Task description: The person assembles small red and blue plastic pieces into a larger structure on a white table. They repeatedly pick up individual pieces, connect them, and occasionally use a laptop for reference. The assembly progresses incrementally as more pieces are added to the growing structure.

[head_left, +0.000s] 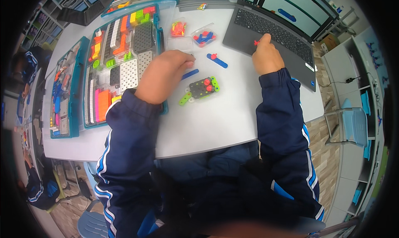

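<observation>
One black-and-green plate assembly [194, 88] lies nearest us on the white table [216, 123], probably light and stiff, best held by its edges. Beyond, beside a blue strip [190, 74], our left hand [165, 75] curls its fingers together; we cannot tell what they hold. Farther off, by the laptop [240, 43], our right hand [268, 58] pinches a red connector [256, 42], likely hard, easily dropped.

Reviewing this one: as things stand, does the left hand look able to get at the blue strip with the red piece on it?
Probably yes: the blue strip lies just right of the left hand's fingertips, and only white tabletop shows between them. Whether those fingers already hold something is unclear.
</observation>
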Demonstrator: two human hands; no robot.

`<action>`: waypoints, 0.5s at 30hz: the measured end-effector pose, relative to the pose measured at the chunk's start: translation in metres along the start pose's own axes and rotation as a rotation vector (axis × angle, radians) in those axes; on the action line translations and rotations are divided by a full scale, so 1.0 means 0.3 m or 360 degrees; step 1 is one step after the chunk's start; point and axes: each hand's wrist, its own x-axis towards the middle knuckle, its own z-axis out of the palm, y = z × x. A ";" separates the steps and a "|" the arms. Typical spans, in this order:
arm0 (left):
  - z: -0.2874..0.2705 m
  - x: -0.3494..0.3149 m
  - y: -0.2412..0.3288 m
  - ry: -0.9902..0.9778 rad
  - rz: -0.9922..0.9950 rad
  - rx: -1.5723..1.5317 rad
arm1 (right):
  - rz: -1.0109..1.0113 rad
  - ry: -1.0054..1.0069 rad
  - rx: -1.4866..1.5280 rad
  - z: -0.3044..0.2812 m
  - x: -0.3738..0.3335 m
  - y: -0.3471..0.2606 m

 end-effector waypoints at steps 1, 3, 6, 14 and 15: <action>0.004 -0.001 -0.002 -0.0021 0.0006 0.0023 | 0.0005 -0.0008 -0.0003 0.003 0.001 0.000; 0.012 0.000 -0.009 -0.0066 0.0015 0.0067 | -0.0005 0.0016 -0.0020 0.009 0.012 0.004; 0.014 -0.002 -0.022 -0.0094 0.0031 0.0110 | -0.0030 0.0050 -0.0024 0.025 0.037 0.019; 0.004 -0.009 -0.028 -0.0155 -0.0013 0.0202 | -0.0411 0.0476 0.0095 0.046 0.057 0.024; 0.004 -0.009 -0.028 -0.0153 -0.0016 0.0198 | -0.0527 0.0571 0.0155 0.046 0.050 0.010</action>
